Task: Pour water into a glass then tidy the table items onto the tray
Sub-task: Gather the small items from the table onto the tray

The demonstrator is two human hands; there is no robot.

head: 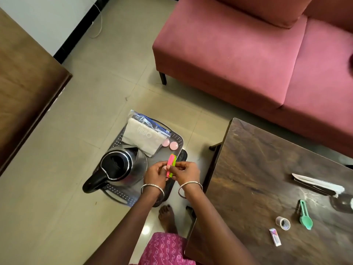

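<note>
Both hands, left hand (pixel 155 175) and right hand (pixel 186 174), pinch a pink-and-green clip stack (pixel 170 165) above the tray's (pixel 122 194) right edge, kettle (pixel 119 166) at its left

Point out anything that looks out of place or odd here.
The tray sits on the floor, not the table, and the kettle on it has its lid open. A green spoon, tape roll and small packet lie loose on the table.
</note>
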